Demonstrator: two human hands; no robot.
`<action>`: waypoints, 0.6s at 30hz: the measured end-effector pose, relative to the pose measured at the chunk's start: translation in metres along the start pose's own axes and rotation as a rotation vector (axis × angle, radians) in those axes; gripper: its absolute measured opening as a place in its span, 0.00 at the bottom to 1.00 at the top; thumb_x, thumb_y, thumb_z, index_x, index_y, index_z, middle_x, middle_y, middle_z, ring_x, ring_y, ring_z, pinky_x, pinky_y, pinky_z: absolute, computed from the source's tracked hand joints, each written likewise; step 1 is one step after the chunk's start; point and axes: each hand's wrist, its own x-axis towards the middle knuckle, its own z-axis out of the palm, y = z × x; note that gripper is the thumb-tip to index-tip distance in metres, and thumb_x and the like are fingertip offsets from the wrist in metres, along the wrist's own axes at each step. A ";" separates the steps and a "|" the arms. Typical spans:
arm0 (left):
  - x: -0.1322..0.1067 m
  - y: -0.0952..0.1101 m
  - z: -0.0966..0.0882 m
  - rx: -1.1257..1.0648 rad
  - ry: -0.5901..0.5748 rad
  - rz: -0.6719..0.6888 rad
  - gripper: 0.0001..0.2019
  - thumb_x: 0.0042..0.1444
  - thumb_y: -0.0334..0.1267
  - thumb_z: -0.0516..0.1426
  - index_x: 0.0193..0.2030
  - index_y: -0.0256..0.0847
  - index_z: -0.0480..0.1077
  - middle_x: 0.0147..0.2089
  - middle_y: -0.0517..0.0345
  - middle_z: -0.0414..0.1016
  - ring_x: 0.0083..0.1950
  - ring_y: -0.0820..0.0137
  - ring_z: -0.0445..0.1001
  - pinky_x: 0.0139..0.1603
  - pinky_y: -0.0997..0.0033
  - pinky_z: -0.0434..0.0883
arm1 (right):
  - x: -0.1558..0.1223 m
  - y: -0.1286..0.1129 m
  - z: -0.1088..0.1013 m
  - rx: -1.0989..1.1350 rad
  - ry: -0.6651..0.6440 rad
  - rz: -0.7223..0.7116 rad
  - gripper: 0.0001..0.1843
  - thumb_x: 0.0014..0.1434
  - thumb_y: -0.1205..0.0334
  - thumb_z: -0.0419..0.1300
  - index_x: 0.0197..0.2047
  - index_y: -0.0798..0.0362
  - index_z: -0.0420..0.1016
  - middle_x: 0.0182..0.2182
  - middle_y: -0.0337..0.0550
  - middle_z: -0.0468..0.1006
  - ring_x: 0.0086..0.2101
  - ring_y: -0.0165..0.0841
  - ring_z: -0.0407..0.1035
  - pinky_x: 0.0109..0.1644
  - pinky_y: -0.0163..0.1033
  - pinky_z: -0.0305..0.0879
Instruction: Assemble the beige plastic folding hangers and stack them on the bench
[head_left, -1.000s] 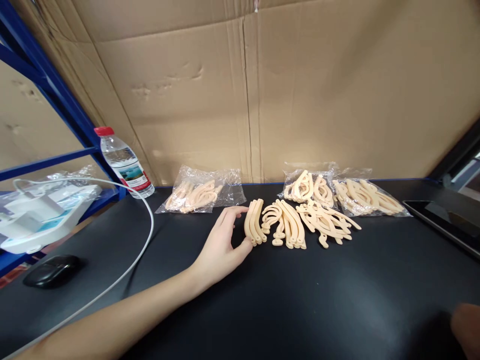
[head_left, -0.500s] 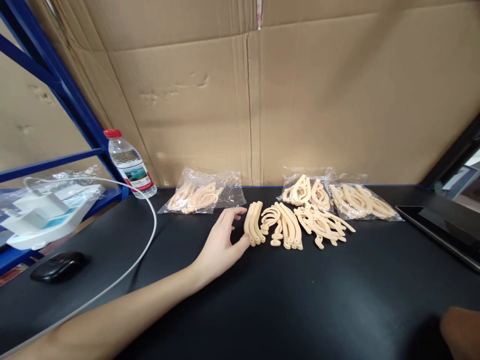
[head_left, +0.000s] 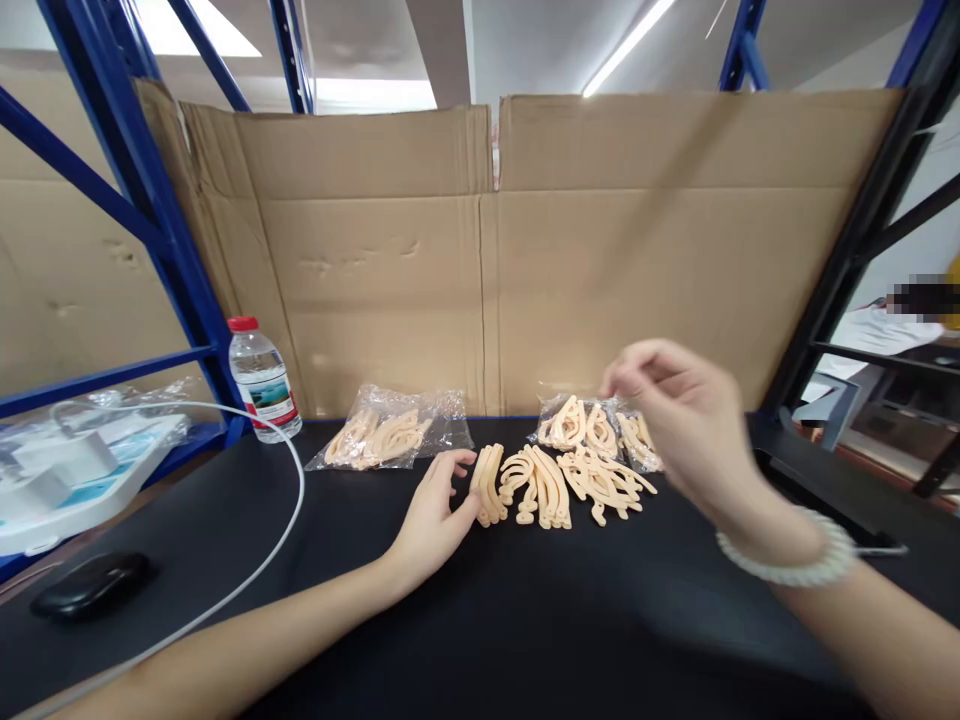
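The left hand (head_left: 436, 515) rests low on the dark surface (head_left: 592, 640), with its arm reaching in from the bottom left. Its fingers are softly bent and its thumb sticks out, so the grip is loose, with a gap in it. The thumb tip seems to touch the near left side of a neat row of curved wooden strips (head_left: 490, 487). Just right of that row is a fan of wooden pieces (head_left: 551, 488), and then a messy pile of wooden pieces (head_left: 609, 482).

The right hand (head_left: 675, 415) is up in the air, to the right of the piles. Its wrist is bent and its fingers are curled in toward the thumb. It is blurry, so I can't tell if its grip is closed or holds anything. A pale bead bracelet (head_left: 806, 560) is around its wrist.

Half a second ago, only a blurry bit showed in the bottom right corner; now the whole right hand is in view. The left hand has kept the same shape beside the strips. The camera looks higher now, so the top of the cardboard (head_left: 375, 260) and a bright ceiling light (head_left: 628, 46) show.
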 end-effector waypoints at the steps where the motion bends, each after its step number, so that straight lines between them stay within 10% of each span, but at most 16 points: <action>1: 0.001 0.000 0.000 -0.007 0.014 -0.011 0.14 0.57 0.33 0.52 0.51 0.42 0.63 0.52 0.50 0.69 0.51 0.62 0.69 0.48 0.57 0.71 | -0.001 0.012 0.007 0.005 -0.024 0.034 0.09 0.60 0.57 0.61 0.32 0.52 0.69 0.27 0.37 0.74 0.30 0.29 0.70 0.36 0.37 0.67; 8: -0.005 0.005 -0.005 0.016 0.034 0.057 0.12 0.59 0.33 0.53 0.50 0.43 0.64 0.50 0.52 0.71 0.51 0.63 0.70 0.48 0.60 0.71 | -0.019 0.103 0.031 -0.133 -0.287 0.232 0.10 0.56 0.58 0.56 0.25 0.51 0.65 0.20 0.37 0.71 0.24 0.31 0.67 0.31 0.38 0.64; 18: -0.008 0.011 -0.008 0.059 -0.037 0.174 0.12 0.58 0.32 0.52 0.49 0.44 0.65 0.48 0.53 0.72 0.47 0.64 0.72 0.45 0.63 0.72 | -0.048 0.105 0.032 -0.377 -0.536 0.117 0.09 0.64 0.64 0.55 0.36 0.52 0.78 0.36 0.44 0.79 0.40 0.37 0.70 0.47 0.44 0.64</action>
